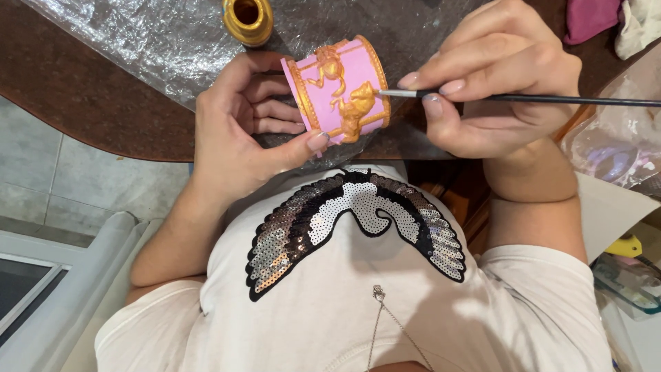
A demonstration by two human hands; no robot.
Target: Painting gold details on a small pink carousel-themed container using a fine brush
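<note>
One dark brown stone-pattern worktop [82, 103], curved edge, partly covered by crinkled clear plastic sheet [158, 41]; grey floor tiles [41, 179] beyond it. Left hand [237, 127], grip closed around pink carousel-shaped cup [341, 86] with gold horses, held above the worktop edge. Right hand [496, 83], grip pinched on thin paintbrush [523, 99], tip touching a gold horse. Gold paint pot [248, 19] on the plastic.
</note>
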